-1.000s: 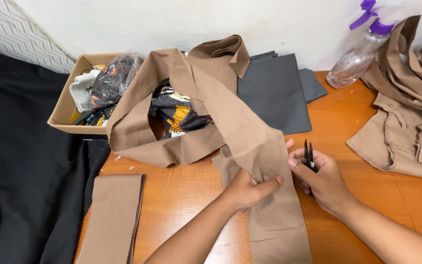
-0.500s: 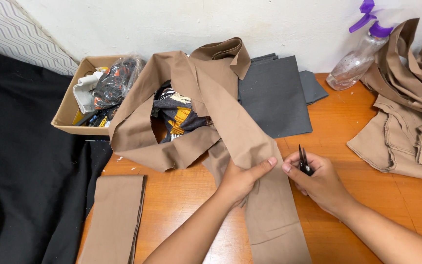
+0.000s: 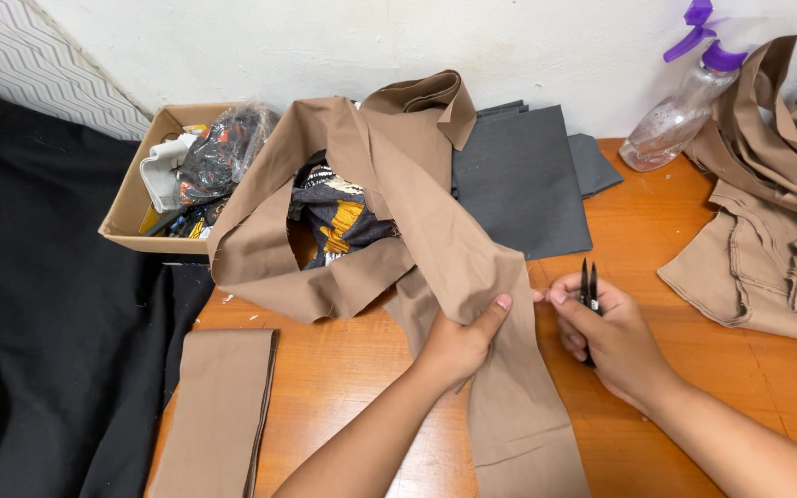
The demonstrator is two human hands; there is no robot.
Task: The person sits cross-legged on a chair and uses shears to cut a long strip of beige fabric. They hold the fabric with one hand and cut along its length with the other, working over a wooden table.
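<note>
Two hands: left hand (image 3: pixel 458 346) pinches brown cloth strip (image 3: pixel 472 277), right hand (image 3: pixel 611 337) grips black snips (image 3: pixel 588 284)

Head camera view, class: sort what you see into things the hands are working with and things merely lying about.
In hand:
left hand gripping the long tan fabric strip
right hand holding small black thread snips

Lying about:
folded tan piece
grey fabric
spray bottle
cardboard box of oddments
tan garment pile
black cloth

The orange wooden surface (image 3: pixel 684 231) carried a long tan cloth strip (image 3: pixel 454 267) centrally, folded grey fabric (image 3: pixel 518 175) at twelve o'clock, and a clear spray bottle (image 3: pixel 675 111) at two.
</note>
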